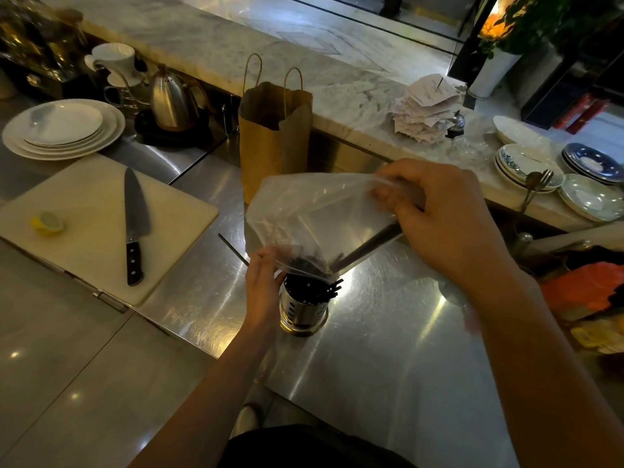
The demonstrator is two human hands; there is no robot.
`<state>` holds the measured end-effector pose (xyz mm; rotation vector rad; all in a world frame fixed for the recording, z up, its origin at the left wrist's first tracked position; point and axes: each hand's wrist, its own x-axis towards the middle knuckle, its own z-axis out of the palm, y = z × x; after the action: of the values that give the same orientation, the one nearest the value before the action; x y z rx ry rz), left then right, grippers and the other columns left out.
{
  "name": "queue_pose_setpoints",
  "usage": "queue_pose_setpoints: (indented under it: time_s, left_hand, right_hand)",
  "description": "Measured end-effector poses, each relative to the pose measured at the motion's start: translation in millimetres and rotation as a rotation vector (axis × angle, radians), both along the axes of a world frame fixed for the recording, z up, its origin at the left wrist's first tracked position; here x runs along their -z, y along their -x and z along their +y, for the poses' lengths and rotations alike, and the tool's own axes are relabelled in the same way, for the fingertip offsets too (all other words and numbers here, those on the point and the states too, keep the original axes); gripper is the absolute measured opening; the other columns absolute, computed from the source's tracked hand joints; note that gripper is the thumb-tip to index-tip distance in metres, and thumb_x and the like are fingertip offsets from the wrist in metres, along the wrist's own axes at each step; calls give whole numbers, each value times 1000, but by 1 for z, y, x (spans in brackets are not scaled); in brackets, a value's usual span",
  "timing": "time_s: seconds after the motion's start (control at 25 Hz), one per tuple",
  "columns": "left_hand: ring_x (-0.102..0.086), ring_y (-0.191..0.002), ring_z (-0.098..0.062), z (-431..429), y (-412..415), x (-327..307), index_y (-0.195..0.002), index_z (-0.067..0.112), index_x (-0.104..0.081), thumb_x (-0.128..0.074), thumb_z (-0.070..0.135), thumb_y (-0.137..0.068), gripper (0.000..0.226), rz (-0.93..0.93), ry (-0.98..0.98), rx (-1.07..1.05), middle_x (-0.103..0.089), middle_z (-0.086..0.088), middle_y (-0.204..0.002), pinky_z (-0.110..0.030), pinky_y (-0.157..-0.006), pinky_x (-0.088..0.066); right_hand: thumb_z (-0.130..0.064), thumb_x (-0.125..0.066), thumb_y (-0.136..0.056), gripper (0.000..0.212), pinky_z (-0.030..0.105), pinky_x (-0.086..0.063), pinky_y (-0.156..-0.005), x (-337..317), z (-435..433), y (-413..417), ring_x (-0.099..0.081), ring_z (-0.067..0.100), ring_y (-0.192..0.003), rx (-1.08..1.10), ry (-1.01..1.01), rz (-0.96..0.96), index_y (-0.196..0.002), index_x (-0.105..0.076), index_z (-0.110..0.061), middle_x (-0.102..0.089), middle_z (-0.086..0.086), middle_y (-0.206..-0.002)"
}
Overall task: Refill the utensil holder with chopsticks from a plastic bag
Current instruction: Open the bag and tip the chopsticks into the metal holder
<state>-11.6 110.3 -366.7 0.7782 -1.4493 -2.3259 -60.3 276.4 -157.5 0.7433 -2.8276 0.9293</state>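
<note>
The clear, crinkled plastic bag (324,217) is held tilted, mouth down, over the round perforated steel utensil holder (303,307) standing on the brushed steel counter (388,349). The right hand (442,221) is clenched on the bag's upper end and on thin dark chopsticks (368,244) inside. The left hand (261,285) pinches the bag's lower edge beside the holder's rim. One loose stick (233,249) lies on the counter nearby.
</note>
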Motion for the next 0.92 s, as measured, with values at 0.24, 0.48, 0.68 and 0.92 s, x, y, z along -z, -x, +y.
queue_pose_setpoints:
  time_s: [0.24,0.48,0.68,0.92]
  left_hand:
    - [-61,-114,-29,2,2,-2,-103,5,-54,-41,23,-103,22,24,-90,-8,-67,-15,-109,-43,-104,-46]
    - [-64,-112,-27,0,1,-5,-111,7,-50,-38,25,-104,23,39,-202,-17,-66,-17,-114,-44,-105,-45]
    - [-63,-114,-27,-1,-1,-5,-95,13,-52,-38,25,-104,20,19,-178,5,-67,-15,-113,-44,-105,-45]
    - [-62,-115,-26,-1,-3,-3,-100,14,-55,-41,27,-103,19,14,-129,43,-66,-14,-119,-42,-104,-46]
  right_hand:
    - [-29,-66,-87,34,-6,-37,-78,5,1,-3,-54,-14,-95,-28,87,-82,-121,-60,-29,-63,-17,-108]
    - [-14,-75,-77,44,26,-55,-83,30,15,-10,-65,2,-99,127,490,-333,-115,-57,-28,-65,-11,-108]
    - [-19,-71,-82,26,36,-55,-92,72,19,-16,-67,9,-96,185,296,-388,-106,-66,-16,-70,-3,-101]
    - [-25,-69,-84,18,6,-49,-73,80,18,-19,-64,-6,-77,240,214,-143,-99,-71,-16,-71,-8,-88]
